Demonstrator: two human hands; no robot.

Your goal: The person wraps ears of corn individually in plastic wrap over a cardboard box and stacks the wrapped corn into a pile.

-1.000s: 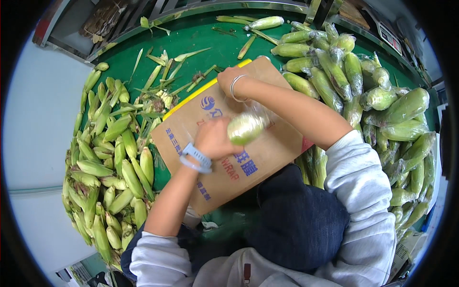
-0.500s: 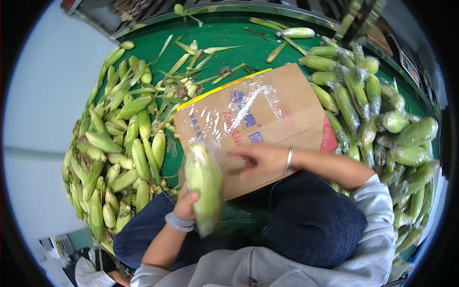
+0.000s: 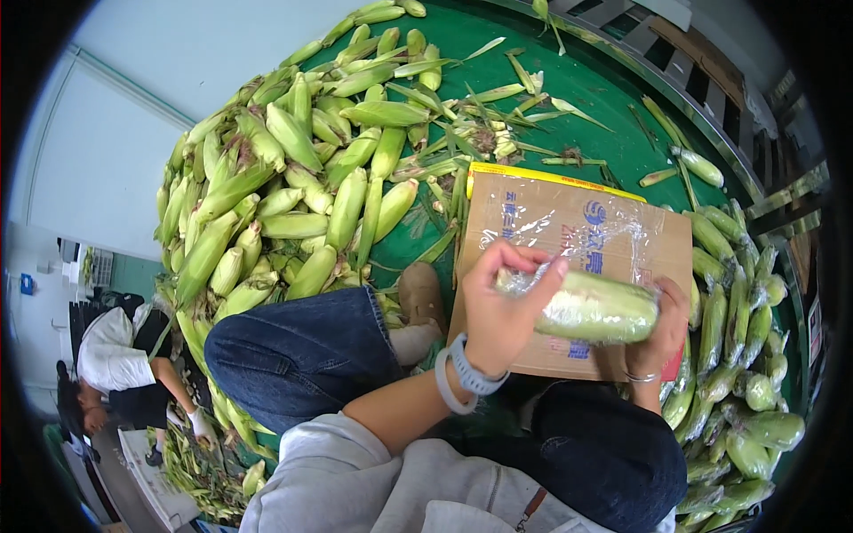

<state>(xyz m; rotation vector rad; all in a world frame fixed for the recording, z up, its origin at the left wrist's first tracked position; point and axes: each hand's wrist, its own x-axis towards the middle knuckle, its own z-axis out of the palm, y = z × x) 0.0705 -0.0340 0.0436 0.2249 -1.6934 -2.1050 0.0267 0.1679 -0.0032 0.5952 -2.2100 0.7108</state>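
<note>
An ear of corn (image 3: 597,308) wrapped in clear film lies sideways between my two hands, above the cardboard sheet or box (image 3: 498,213). My left hand (image 3: 508,306) grips its left end, thumb and fingers pinching the film there. Around its right end are the fingers of my right hand (image 3: 659,333), partly hidden behind the ear. Shiny clear film also covers part of the printed cardboard, which has a yellow strip (image 3: 560,180) along its far edge.
Unwrapped corn ears (image 3: 293,200) are heaped on the left, with loose husks (image 3: 484,133) beyond the cardboard. Film-wrapped ears (image 3: 737,311) are piled on the right. The green surface (image 3: 595,80) ends at a metal rail. At far left, a person (image 3: 115,351) bends over husks.
My view has swung left. The wrapped ear has gone from upright in my left hand to lying sideways, and my right hand has come onto its other end.
</note>
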